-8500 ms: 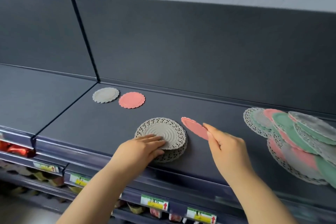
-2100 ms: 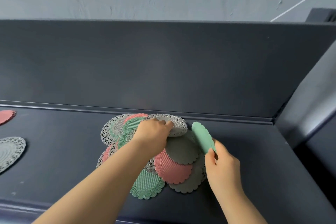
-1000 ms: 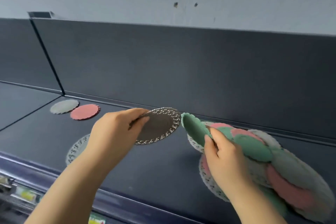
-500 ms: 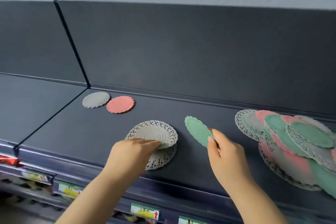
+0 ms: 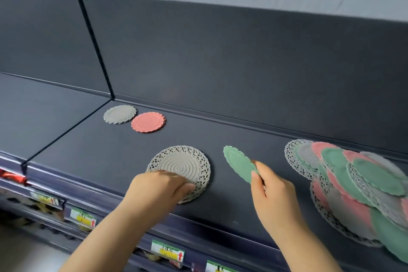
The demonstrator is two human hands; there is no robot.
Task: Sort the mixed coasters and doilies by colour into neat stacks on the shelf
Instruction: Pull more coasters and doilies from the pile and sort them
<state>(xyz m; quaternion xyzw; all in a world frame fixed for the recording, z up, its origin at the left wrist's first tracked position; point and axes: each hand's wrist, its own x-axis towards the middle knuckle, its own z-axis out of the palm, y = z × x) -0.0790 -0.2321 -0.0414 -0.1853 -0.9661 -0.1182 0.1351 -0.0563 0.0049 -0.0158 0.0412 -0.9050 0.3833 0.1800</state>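
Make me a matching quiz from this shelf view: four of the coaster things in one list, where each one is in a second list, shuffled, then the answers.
Things
1. green coaster
2. grey lace doily
3. pink coaster
4. mixed pile

Places
A. right end of the shelf
B. pinched in the right hand, lifted off the shelf
C. beside the grey coaster, near the back
D. under the left hand, near the front edge

Pairs: 1-B, 2-D, 3-C, 4-A
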